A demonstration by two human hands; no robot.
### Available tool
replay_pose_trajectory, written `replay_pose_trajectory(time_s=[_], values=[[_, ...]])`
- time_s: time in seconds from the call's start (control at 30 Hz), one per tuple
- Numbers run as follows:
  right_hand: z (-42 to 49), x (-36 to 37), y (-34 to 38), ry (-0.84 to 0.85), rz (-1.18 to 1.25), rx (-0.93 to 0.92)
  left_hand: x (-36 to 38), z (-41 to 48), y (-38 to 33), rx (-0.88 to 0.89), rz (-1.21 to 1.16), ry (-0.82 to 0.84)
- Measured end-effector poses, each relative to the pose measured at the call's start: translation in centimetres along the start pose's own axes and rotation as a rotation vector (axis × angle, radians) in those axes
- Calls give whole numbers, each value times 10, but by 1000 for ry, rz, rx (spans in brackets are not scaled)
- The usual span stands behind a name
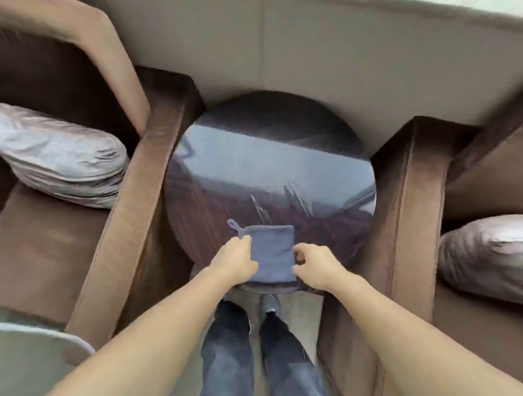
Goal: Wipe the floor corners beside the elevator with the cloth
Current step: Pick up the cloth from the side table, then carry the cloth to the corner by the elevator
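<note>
A folded blue cloth [272, 252] with a small hanging loop at its far left corner lies on the near edge of a round, glossy dark wooden table [268, 173]. My left hand [234, 256] grips the cloth's left edge. My right hand [314, 263] pinches its right edge, fingers curled onto the fabric. The cloth's near edge hangs slightly over the table rim. No elevator or floor corner shows in this view.
Brown armchairs flank the table: one on the left [126, 206] with a grey cushion [58, 158], one on the right [407, 204] with another grey cushion [496, 260]. A beige wall [306, 57] runs behind. My legs in jeans [257, 351] stand on the narrow floor strip between the armrests.
</note>
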State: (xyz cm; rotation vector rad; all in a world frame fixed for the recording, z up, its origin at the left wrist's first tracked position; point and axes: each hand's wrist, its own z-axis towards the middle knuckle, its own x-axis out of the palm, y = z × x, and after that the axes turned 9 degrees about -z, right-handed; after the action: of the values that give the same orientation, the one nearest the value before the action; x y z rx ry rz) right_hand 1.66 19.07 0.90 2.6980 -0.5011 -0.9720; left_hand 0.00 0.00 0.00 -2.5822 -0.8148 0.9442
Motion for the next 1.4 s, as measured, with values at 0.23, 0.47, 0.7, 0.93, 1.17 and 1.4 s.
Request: replay_pose_trajectory(time_s=[0.23, 0.47, 0.7, 0.93, 1.17, 1.4], values=[[15, 56, 7, 114, 741, 356, 50, 16, 26, -428, -562, -176], [59, 76, 6, -20, 748, 488, 69, 51, 46, -588, -832, -291], [25, 53, 21, 38, 787, 436, 52, 23, 47, -606, -1381, -149], [-47, 15, 84, 72, 863, 319, -30, -80, 48, -446, -1554, -211], [-119, 31, 221, 169, 753, 7, -109, -227, 125, -268, -1721, -409], [-209, 144, 383, 258, 494, -309, -120, -382, 297, -208, -1889, -712]])
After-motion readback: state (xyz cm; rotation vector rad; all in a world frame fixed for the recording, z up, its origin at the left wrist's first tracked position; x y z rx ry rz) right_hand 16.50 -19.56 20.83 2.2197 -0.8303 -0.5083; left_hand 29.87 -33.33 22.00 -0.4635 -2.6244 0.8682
